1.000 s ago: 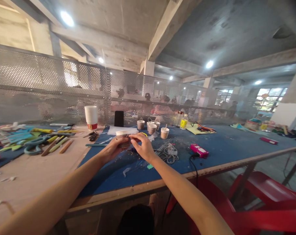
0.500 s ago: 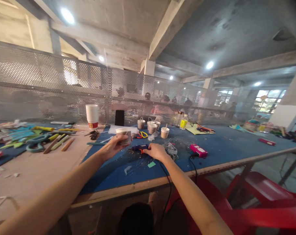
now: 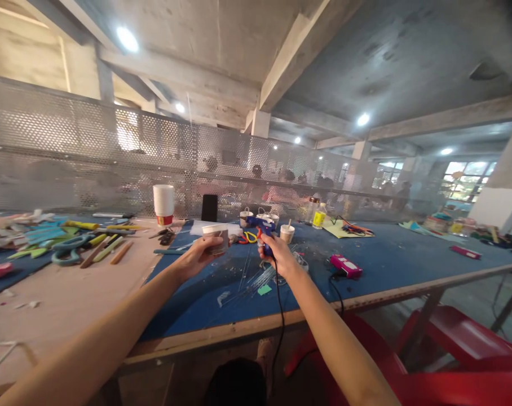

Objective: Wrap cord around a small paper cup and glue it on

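My left hand (image 3: 200,254) is closed around a small paper cup (image 3: 217,239) with a white rim and a grey-brown wrap, held above the blue mat (image 3: 188,310). To its right, my right hand (image 3: 279,254) grips a blue glue gun (image 3: 262,225) with an orange trigger, raised off the table and tipped toward the left. A black cord (image 3: 280,304) hangs from its handle over the table edge. Thin clear glue sticks or strands (image 3: 258,277) and a green scrap (image 3: 264,290) lie below. Behind the hands are yellow-handled scissors or pliers (image 3: 250,237) and a cup with a stick (image 3: 287,232).
A stack of white cups (image 3: 163,203) and a black phone (image 3: 209,207) stand at the back. Clay tools and blue scissors (image 3: 67,250) lie left. Rightward are a pink device (image 3: 344,265), a yellow-labelled bottle (image 3: 319,216) and red chairs (image 3: 454,338). A perforated metal screen (image 3: 154,146) runs behind.
My right hand has lifted the glue gun off the mat and turned it upright, its cord now hanging taut below. My left hand still holds the cup in nearly the same place.
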A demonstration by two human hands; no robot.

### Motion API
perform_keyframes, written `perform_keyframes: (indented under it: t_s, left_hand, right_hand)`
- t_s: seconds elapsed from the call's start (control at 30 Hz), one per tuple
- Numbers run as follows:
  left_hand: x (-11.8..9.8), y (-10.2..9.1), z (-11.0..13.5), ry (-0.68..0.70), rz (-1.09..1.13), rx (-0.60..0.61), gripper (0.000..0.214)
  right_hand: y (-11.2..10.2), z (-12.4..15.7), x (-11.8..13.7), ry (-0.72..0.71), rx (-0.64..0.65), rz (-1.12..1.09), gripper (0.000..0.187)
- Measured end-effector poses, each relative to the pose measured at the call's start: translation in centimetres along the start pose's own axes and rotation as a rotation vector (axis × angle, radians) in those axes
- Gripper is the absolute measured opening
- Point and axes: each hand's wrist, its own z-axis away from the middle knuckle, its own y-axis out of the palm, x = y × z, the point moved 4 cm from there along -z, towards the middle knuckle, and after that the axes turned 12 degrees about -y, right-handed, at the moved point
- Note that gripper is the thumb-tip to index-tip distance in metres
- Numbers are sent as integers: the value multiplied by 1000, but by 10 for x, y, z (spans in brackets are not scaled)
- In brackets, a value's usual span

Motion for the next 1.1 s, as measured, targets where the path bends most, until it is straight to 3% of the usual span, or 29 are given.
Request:
perform_keyframes:
  t_s: [0.1, 0.2, 0.43, 0.8, 1.1]
  left_hand:
    - [0, 0, -2, 19, 6, 39, 26]
    - [-1, 2, -2, 43, -14, 63, 25]
    - [-8, 12, 5, 43, -108, 79, 26]
    - [-3, 7, -2, 28, -117, 67, 30]
    - [0, 5, -3, 13, -94, 65, 25]
  right_hand:
    - [16, 3, 5, -19, 124, -82, 33]
    - [25, 8, 10, -119, 176, 7, 26]
    - [26, 21, 15, -312, 114, 362, 27]
    - [23, 27, 11, -571, 42, 863, 30]
    - [25, 29, 10, -621, 57, 957, 25]
